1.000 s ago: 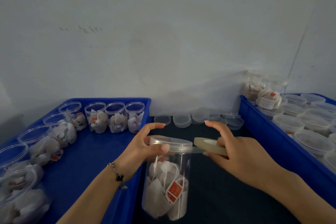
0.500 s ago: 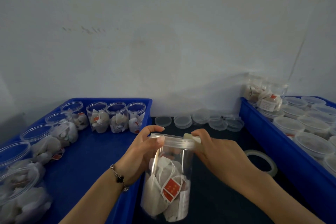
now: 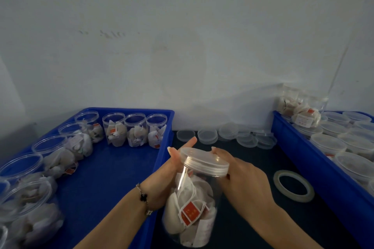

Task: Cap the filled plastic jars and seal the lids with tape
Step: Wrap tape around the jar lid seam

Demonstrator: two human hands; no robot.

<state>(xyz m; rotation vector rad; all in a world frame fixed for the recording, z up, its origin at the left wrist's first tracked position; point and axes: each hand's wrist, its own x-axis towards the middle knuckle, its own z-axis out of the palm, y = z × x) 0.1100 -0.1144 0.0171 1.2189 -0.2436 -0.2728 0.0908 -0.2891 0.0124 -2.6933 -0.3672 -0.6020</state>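
A clear plastic jar (image 3: 191, 210) full of white tea bags with red tags is held tilted in front of me, its translucent lid (image 3: 204, 160) on top. My left hand (image 3: 170, 170) supports the jar's left side, fingers fairly straight along the lid's edge. My right hand (image 3: 242, 176) curls round the lid's right rim, fingers pressing on it. The tape roll (image 3: 293, 185) lies flat on the dark table to the right, apart from both hands.
A blue tray (image 3: 113, 170) on the left holds several open filled jars (image 3: 136, 129). Another blue tray (image 3: 315, 159) on the right holds several capped jars (image 3: 327, 143). Loose lids (image 3: 226, 134) lie at the back of the dark table by the wall.
My right hand set the tape roll down on the table and went back to the lid's rim. The jar has tipped and its lid now faces me more.
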